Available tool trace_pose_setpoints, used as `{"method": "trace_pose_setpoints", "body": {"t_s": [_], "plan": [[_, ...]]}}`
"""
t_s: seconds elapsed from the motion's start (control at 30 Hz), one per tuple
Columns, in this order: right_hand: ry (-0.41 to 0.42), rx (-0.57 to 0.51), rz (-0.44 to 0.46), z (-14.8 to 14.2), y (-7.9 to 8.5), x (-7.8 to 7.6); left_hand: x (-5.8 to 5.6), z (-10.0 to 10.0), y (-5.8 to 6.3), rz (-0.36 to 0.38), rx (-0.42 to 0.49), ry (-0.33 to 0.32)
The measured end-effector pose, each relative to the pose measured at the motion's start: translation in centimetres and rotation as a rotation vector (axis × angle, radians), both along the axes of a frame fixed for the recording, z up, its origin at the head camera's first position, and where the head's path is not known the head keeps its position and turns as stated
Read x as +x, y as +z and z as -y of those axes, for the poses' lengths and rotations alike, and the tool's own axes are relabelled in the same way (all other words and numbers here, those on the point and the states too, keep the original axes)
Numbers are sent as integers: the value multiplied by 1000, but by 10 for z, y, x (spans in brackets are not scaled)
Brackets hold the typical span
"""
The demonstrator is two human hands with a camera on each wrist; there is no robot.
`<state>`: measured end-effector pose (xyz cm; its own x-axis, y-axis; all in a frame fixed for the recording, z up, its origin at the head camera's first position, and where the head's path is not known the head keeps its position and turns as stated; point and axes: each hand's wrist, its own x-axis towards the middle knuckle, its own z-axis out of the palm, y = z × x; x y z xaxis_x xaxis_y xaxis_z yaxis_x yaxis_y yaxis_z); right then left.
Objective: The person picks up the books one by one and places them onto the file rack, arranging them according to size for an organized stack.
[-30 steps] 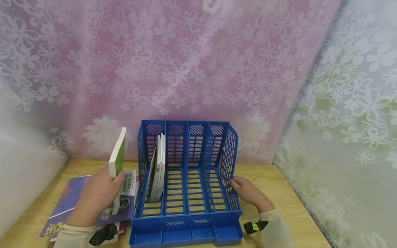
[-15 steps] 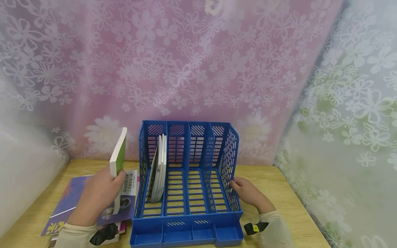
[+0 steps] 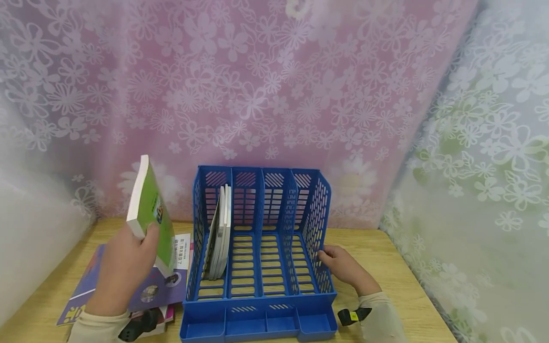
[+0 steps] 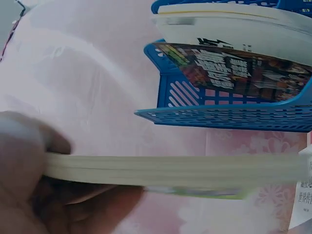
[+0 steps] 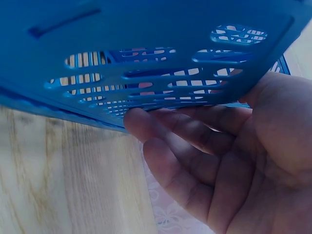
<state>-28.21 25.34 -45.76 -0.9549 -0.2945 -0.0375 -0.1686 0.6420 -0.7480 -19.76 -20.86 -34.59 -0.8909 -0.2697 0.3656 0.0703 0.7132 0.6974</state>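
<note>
My left hand [image 3: 122, 271] grips a thick book [image 3: 149, 202] with a green cover and white page edges, holding it upright over the pile at the left. In the left wrist view the page block [image 4: 170, 169] runs across between thumb and fingers. A blue file rack [image 3: 257, 303] with several upright slots stands in the middle of the table. Several thin books [image 3: 222, 238] lean in its leftmost slot; one dark, printed cover [image 4: 234, 70] faces the left wrist camera. My right hand [image 3: 345, 267] holds the rack's right side wall, its curled fingers [image 5: 178, 170] along the outside.
Beneath the left hand lies a pile of books with a purple one [image 3: 169, 293] on top. Shallow trays [image 3: 280, 324] line the rack's front. The wooden table [image 3: 377, 257] meets a pink floral curtain [image 3: 257, 95] behind and a pale one [image 3: 484, 190] at the right.
My left hand has swung the green book a little to the left and up, turning more of its cover into view. The right hand keeps its hold on the rack.
</note>
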Motion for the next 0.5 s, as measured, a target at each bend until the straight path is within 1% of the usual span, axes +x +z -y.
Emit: {"method": "trace_pose_setpoints", "body": {"t_s": [0.07, 0.13, 0.17, 0.23, 0.3, 0.37, 0.4, 0.43, 0.47, 0.5], "plan": [[-7, 0, 1, 0, 0, -1, 4, -4, 2, -140, 95, 29], [-11, 4, 2, 0, -1, -1, 7, -7, 4, -318, 159, 34], [-14, 4, 1, 0, -1, -1, 8, -8, 5, -412, 182, 18], [-17, 2, -2, 0, -1, -1, 9, -9, 7, -596, 225, -54], [-15, 8, 3, 0, -1, -1, 9, -10, 9, -745, 264, -123], [-13, 6, 4, 1, -1, -1, 9, -12, 10, -872, 282, -187], [-12, 5, 6, 1, -1, -2, 9, -13, 9, -921, 271, -196], [-9, 6, 8, 1, -2, -2, 10, -15, 9, -958, 253, -191], [-7, 6, 8, 1, -2, -2, 12, -17, 8, -986, 223, -171], [-8, 4, 5, 1, -2, -2, 13, -21, 6, -1017, 188, -119]]}}
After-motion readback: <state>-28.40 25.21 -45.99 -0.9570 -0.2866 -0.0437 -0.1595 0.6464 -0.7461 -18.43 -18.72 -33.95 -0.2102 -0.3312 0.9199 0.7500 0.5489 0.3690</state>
